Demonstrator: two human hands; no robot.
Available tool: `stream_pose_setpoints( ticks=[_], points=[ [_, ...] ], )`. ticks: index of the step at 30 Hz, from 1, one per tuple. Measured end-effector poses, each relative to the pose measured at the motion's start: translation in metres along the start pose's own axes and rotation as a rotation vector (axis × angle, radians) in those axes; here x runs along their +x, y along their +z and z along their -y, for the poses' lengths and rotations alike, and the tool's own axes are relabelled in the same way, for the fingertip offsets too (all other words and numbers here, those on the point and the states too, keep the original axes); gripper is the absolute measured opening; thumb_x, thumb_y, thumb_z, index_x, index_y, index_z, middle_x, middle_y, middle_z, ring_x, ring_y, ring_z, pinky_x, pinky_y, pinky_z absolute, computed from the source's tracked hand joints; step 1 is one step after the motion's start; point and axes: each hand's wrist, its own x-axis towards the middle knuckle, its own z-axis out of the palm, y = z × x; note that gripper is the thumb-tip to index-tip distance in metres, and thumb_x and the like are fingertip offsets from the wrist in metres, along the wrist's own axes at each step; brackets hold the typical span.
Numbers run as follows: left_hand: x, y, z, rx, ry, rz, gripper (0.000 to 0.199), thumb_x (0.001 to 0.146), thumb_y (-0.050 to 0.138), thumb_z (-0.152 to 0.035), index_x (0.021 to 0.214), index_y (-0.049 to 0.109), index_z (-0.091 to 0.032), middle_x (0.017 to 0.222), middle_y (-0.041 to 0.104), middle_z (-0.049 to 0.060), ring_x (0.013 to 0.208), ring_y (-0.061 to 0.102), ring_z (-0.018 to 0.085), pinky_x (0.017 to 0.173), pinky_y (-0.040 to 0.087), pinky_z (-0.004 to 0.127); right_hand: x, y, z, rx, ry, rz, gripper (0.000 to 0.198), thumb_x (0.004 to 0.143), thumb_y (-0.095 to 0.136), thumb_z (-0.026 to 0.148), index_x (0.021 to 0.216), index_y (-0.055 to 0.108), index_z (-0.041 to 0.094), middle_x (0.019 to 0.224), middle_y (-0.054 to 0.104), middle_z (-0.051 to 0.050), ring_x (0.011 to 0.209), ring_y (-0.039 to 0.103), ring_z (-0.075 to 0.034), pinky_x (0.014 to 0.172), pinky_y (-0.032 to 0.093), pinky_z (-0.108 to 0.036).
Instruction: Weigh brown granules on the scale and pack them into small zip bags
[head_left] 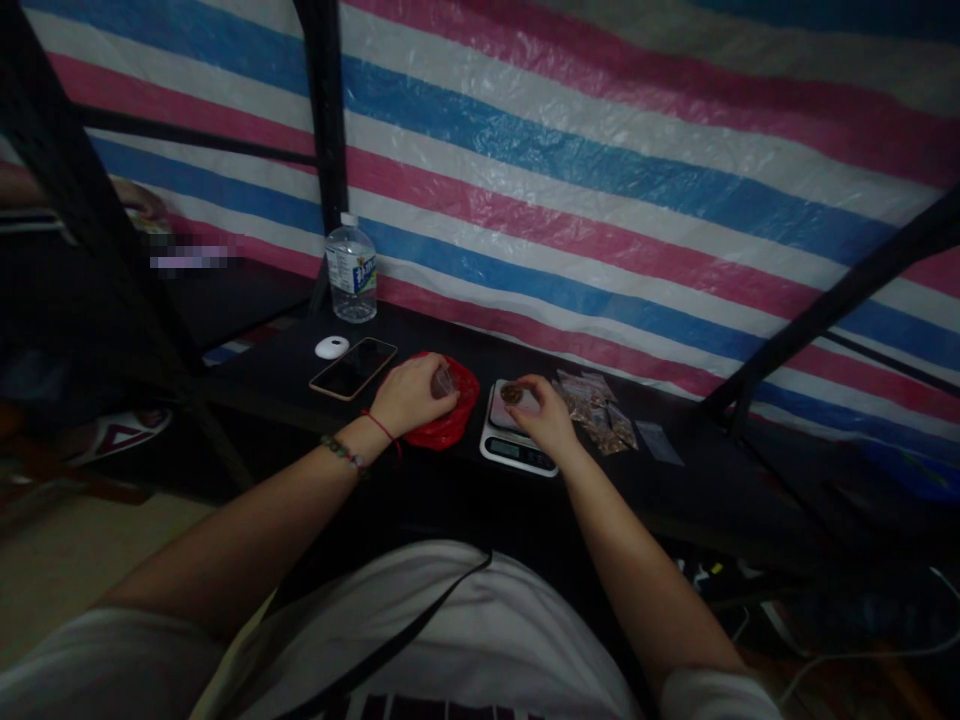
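Observation:
My left hand (412, 395) is closed over a red plastic bag (459, 418), with a small see-through plastic thing (444, 382) at its fingertips; its exact kind is unclear. On a white digital scale (517, 455) sits a small round holder of brown bits (512, 394). The thumb and fingers of my right hand (547, 415) curl around its right side, gripping it. Just right of that hand lie several clear zip bags (600, 412) with brown bits inside. A flat clear zip bag (660, 442) lies farther right.
Left of the red bag are a phone (354, 368), a white rounded case (331, 347) and a large water bottle (352, 270). Striped plastic sheeting (600, 190) hangs behind the black table. Dark metal posts (324, 130) frame it. Another person's hand (139, 200) shows at far left.

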Motion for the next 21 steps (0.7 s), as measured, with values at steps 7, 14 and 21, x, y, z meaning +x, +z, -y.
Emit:
stream_pose_setpoints(
  ticks=[7, 14, 21],
  points=[
    [-0.001, 0.005, 0.001, -0.049, 0.044, 0.02, 0.037, 0.073, 0.06, -0.047, 0.099, 0.059, -0.02, 0.099, 0.065, 0.009, 0.091, 0.062, 0.026, 0.08, 0.046, 0.036, 0.018, 0.022, 0.04, 0.36, 0.047, 0.142, 0.046, 0.07, 0.069, 0.03, 0.112, 0.056, 0.021, 0.109, 0.064, -0.007, 0.097, 0.064, -0.018, 0.086, 0.052, -0.033],
    [-0.003, 0.007, -0.001, -0.152, -0.052, 0.011, 0.043, 0.076, 0.057, -0.052, 0.103, 0.056, -0.019, 0.092, 0.066, 0.008, 0.082, 0.063, 0.024, 0.069, 0.046, 0.032, 0.038, 0.036, 0.057, 0.269, -0.041, 0.225, 0.036, 0.067, 0.073, 0.026, 0.101, 0.063, 0.019, 0.097, 0.067, -0.004, 0.09, 0.065, -0.02, 0.083, 0.052, -0.035],
    [-0.002, 0.015, 0.003, -0.375, -0.148, -0.038, 0.041, 0.076, 0.059, -0.048, 0.105, 0.053, -0.02, 0.092, 0.065, 0.005, 0.08, 0.064, 0.021, 0.067, 0.047, 0.03, 0.063, 0.031, 0.079, 0.236, -0.212, 0.395, 0.044, 0.076, 0.065, 0.018, 0.12, 0.061, 0.026, 0.122, 0.064, -0.003, 0.114, 0.058, -0.02, 0.102, 0.043, -0.039]
  ],
)
